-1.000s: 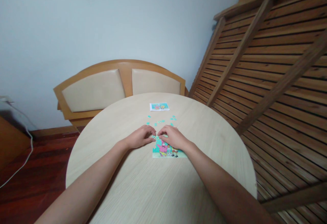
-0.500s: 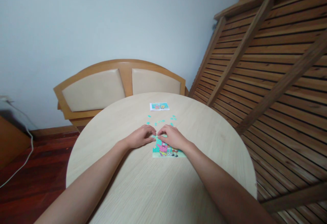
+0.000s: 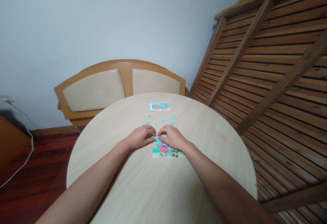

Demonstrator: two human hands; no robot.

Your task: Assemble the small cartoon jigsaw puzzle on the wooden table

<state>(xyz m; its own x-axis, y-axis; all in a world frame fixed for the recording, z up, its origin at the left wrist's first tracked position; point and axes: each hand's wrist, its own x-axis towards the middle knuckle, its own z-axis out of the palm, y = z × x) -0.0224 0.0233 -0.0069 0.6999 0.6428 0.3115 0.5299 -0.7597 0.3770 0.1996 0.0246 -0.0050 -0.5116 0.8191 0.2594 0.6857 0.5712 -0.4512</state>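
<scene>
A partly joined jigsaw puzzle (image 3: 163, 149) lies on the table, teal with a pink starfish and other cartoon figures. At its upper left edge my left hand (image 3: 141, 137) has thumb and fingers closed in a pinch. Facing it, my right hand (image 3: 173, 137) pinches too, its wrist covering the puzzle's right part. A tiny puzzle piece (image 3: 156, 137) appears to sit between the two sets of fingertips, mostly hidden by them. Several loose teal puzzle pieces (image 3: 160, 121) are scattered just beyond the hands.
Toward the far edge of the round wooden table (image 3: 122, 186) lies a reference picture card (image 3: 159, 106). Behind stands a padded wooden headboard (image 3: 94, 89) against the wall. A slatted wooden frame (image 3: 255, 70) leans at the right. A white cable (image 3: 32, 142) hangs at the left.
Both hands stay at the puzzle's upper left edge. The left fingertips have shifted very slightly, and the small piece between the hands shows less than before.
</scene>
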